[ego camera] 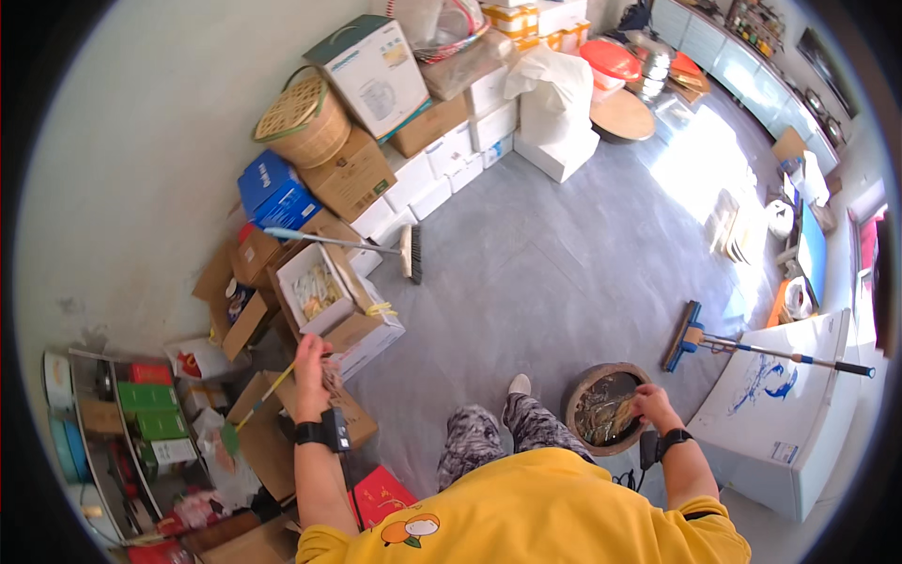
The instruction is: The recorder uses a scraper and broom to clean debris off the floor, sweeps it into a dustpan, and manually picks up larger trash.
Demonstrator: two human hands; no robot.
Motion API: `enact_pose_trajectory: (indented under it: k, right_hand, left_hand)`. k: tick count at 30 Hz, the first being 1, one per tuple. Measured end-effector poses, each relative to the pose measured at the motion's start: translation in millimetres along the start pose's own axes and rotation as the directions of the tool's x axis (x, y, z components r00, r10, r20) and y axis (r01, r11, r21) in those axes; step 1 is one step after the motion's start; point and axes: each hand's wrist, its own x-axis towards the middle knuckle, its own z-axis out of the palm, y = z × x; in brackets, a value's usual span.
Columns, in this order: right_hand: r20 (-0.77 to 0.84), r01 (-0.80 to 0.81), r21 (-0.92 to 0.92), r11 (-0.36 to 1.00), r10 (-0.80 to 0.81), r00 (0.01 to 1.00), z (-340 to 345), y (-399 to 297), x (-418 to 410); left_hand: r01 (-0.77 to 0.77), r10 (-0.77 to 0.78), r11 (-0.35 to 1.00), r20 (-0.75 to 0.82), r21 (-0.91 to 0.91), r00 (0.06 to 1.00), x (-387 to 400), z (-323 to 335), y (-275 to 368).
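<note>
My left hand is raised beside the open cartons, its fingers curled around a small brownish bundle that is too blurred to name. A thin yellow-handled stick with a green end passes close behind this hand; I cannot tell whether they touch. My right hand reaches over the rim of a round brown pot standing on the floor. Its fingers pinch a yellowish-brown clump inside the pot. Dark, wet-looking matter lies around the clump. A device is strapped to each wrist.
A long-handled broom leans by stacked boxes at the left. An open white box holds small packets. Right of the pot, a blue mop rests against a white appliance. A red box lies near my left side.
</note>
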Motion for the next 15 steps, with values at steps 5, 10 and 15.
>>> enact_pose_trajectory:
  k: [5, 10, 15]
  right_hand:
    - [-0.13, 0.063, 0.145, 0.987, -0.044, 0.991, -6, -39, 8]
    - [-0.259, -0.039, 0.278, 0.96, 0.114, 0.959, 19, -21, -29]
    - [-0.214, -0.289, 0.322, 0.901, 0.367, 0.905, 69, -22, -94]
  left_hand:
    - [-0.021, 0.015, 0.996, -0.069, -0.084, 0.997, 141, -48, 11]
    - [-0.056, 0.067, 0.997, -0.246, 0.049, 0.967, 221, -3, 65]
    - [-0.083, 0.096, 0.995, -0.255, 0.062, 0.962, 332, -39, 67]
